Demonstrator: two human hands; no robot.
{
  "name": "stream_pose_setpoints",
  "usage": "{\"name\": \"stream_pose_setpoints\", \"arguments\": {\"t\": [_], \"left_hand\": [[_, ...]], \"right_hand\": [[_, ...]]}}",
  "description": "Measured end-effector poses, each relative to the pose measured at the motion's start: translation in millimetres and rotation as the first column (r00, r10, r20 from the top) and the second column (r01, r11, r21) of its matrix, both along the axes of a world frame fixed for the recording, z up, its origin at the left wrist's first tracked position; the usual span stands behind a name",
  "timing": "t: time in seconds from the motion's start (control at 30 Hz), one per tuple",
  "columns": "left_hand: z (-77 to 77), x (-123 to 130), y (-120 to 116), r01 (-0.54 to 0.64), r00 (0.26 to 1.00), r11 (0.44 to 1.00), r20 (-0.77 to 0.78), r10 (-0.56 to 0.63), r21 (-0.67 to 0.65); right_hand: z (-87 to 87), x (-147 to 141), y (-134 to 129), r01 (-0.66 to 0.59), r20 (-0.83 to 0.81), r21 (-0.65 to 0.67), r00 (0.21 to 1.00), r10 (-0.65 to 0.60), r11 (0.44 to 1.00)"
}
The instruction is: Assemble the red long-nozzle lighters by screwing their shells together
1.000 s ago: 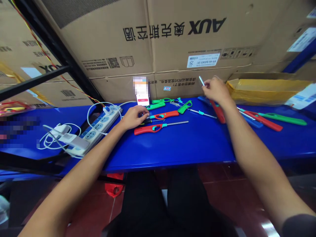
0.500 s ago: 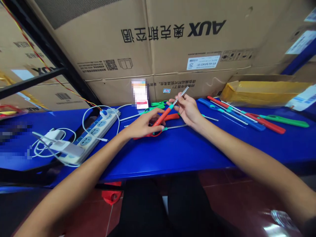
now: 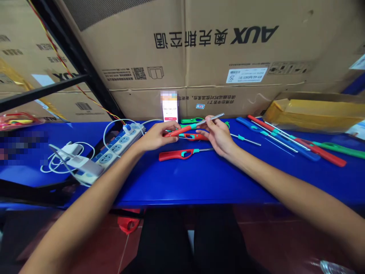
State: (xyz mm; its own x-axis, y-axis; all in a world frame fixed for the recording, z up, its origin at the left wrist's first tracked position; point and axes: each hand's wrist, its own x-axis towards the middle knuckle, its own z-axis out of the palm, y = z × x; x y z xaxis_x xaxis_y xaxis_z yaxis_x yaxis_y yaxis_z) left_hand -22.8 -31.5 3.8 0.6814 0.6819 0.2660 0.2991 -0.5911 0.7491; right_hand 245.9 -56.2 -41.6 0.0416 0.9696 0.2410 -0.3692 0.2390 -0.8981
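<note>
My left hand (image 3: 157, 137) is shut around a red utility lighter handle (image 3: 173, 133) with a teal insert. My right hand (image 3: 217, 136) pinches the slim metal wand (image 3: 209, 119) at the handle's far end, and the two parts form one line between my hands. Just past my fingers lies a second red handle (image 3: 194, 137), partly hidden. Nearer me, a complete-looking red lighter (image 3: 178, 154) rests on the blue table (image 3: 199, 184) below both hands. Green handles (image 3: 191, 121) lie behind my hands.
A white power strip (image 3: 118, 149) with cables and a charger (image 3: 85, 165) lies to the left. A phone (image 3: 170, 112) showing a timer stands against the AUX cardboard boxes (image 3: 216, 57). Blue, red and green lighter parts (image 3: 296, 142) and a yellow package (image 3: 313, 116) occupy the right.
My hands have come together at the table's middle. The metal wand, first raised alone in my right hand, now lines up with the red handle in my left and lies nearly level.
</note>
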Motion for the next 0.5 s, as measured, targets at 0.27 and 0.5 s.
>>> {"name": "stream_pose_setpoints", "arguments": {"t": [0.27, 0.5], "left_hand": [[-18.8, 6, -2, -0.049, 0.998, 0.998, -0.048, 0.051, 0.04], [-13.1, -14, 12, -0.006, 1.0, 0.998, -0.024, 0.005, -0.06]], "right_hand": [[0.6, 8, 7, 0.016, -0.057, 0.002, 0.998, -0.016, 1.0], [13.0, 4, -18, -0.491, 0.222, -0.265, 0.807, 0.548, 0.83]]}}
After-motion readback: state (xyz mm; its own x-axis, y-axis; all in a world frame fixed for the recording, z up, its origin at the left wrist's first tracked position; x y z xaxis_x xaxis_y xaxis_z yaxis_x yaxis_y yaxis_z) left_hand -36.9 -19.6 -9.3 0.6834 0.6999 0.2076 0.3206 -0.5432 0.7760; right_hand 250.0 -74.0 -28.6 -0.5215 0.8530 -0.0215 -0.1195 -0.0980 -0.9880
